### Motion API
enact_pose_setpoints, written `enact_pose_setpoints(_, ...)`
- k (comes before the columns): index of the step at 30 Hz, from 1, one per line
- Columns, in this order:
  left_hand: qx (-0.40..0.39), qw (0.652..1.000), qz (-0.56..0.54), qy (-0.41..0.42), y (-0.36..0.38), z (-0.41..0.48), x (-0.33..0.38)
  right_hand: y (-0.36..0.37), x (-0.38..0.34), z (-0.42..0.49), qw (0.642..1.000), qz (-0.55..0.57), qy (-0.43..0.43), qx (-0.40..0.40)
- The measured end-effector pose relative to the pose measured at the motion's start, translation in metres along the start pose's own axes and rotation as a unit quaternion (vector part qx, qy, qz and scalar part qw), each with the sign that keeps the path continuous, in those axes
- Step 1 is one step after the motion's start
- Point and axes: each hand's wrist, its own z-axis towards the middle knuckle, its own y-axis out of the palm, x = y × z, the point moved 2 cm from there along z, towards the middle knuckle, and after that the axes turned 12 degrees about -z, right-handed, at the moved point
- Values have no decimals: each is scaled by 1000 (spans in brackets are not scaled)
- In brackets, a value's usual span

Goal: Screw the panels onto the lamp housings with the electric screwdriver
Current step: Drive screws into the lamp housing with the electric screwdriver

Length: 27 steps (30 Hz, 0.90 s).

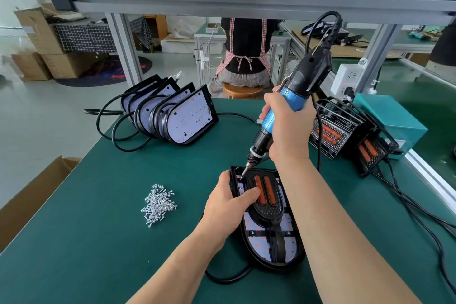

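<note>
The right hand is wrapped round the blue barrel of the electric screwdriver, which leans with its bit down at the far left corner of the panel. The left hand grips the edge of the lamp housing that lies flat on the green tabletop, with the thumb pressing on the panel.

The housing looks rigid and fairly light, with a smooth black rim. I'd guess it could twist on the mat under the driver, so holding the rim near the screw seems right. The ribbed panel with its orange strips looks like thin plastic that could crack if overdriven.

A heap of small shiny screws lies to the left.
</note>
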Motion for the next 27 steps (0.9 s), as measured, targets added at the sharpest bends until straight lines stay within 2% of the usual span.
enact_pose_setpoints(10,-2,1000,-4,1,0,0,-2,12,1,-3,998,-22,-38,-50)
enact_pose_setpoints(27,3,999,-28,-16,0,2,-3,12,5,-7,996,-38,-52,-66)
